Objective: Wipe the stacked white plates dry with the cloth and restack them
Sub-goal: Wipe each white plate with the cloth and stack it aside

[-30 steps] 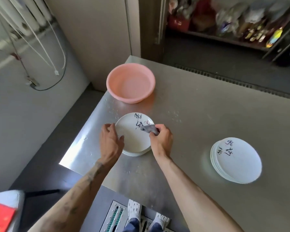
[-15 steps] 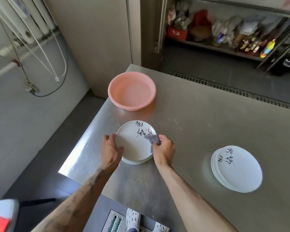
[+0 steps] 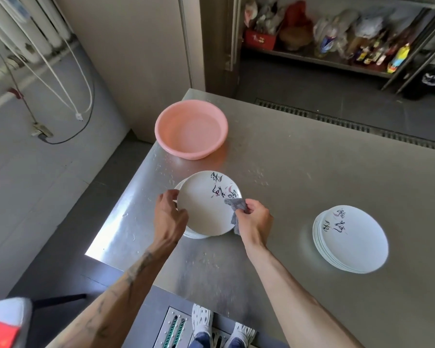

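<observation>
At the left edge of the bench [image 3: 299, 172], left hand [image 3: 170, 217] grips the top plate [image 3: 201, 207] by its left rim; right hand [image 3: 255, 222] pinches the cloth [image 3: 234, 204] onto its right rim. The restack pile [image 3: 352, 239] lies well right, nearer the right hand.

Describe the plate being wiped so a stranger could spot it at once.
On the steel table, nearer than the pink basin, sits a stack of white plates. Take its top plate: the left hand holds its rim and the grey cloth in the right hand touches it, while the stack further right is untouched.
</observation>
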